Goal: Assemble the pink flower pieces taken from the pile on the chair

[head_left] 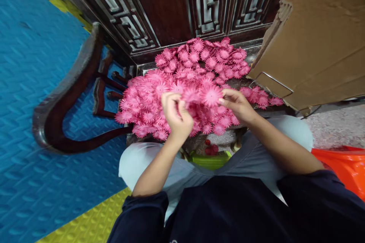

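Seated person, knees apart, both hands raised over a heap of pink flower heads (188,79) piled on a dark wooden seat or low table (142,69). Left hand (176,112) curled, fingers closed around a pink flower piece, partly hidden among the petals. Right hand (238,103) pinches the edge of one open flower (211,95) between thumb and fingertips, held just above the pile. Progress, as a judgement: most of the heap looks unsorted and loose; a few stray flowers (261,98) lie apart at right; no finished stack visible, so much seems left. Flowers are flat daisy-like discs, thin fringed petals, fabric or plastic, cannot tell which. Carved dark cabinet (182,3) behind, stiff brown cardboard box (319,38) right, ribbed blue foam mat (34,83) left, orange plastic bag (345,167) by the right knee.
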Action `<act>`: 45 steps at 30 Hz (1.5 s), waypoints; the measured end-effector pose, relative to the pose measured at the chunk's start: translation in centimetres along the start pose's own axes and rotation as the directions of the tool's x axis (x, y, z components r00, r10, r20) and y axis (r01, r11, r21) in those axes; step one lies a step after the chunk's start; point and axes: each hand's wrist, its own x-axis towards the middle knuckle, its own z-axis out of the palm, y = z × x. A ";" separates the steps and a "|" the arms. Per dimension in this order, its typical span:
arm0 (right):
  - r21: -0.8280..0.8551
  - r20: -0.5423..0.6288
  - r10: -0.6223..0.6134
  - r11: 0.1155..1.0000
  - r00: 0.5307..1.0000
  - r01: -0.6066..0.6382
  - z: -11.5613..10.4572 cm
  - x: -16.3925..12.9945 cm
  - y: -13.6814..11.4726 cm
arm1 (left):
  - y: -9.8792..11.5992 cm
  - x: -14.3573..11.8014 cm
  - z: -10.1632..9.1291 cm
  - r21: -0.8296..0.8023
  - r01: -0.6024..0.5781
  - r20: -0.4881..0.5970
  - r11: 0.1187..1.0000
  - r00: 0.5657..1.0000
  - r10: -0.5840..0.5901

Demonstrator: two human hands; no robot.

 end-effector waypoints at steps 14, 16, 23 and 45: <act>-0.017 0.025 0.141 0.990 0.990 -0.141 -0.9 0.8 0.7 | -1.5 4.5 0.8 0.269 -0.061 0.248 0.961 0.969 -0.008; -0.022 0.016 0.138 0.990 0.990 -0.138 -0.9 0.8 0.7 | -1.5 4.4 1.0 0.276 -0.084 0.245 0.957 0.970 0.014; -0.065 0.012 0.074 0.995 0.997 -0.073 -0.6 0.7 0.2 | 2.0 2.2 0.6 0.273 -0.066 0.130 0.960 0.991 0.031; 0.053 0.259 -0.080 0.996 0.962 0.069 -0.9 0.5 -0.1 | 2.6 0.9 1.7 -0.387 0.463 0.616 0.797 0.773 -0.150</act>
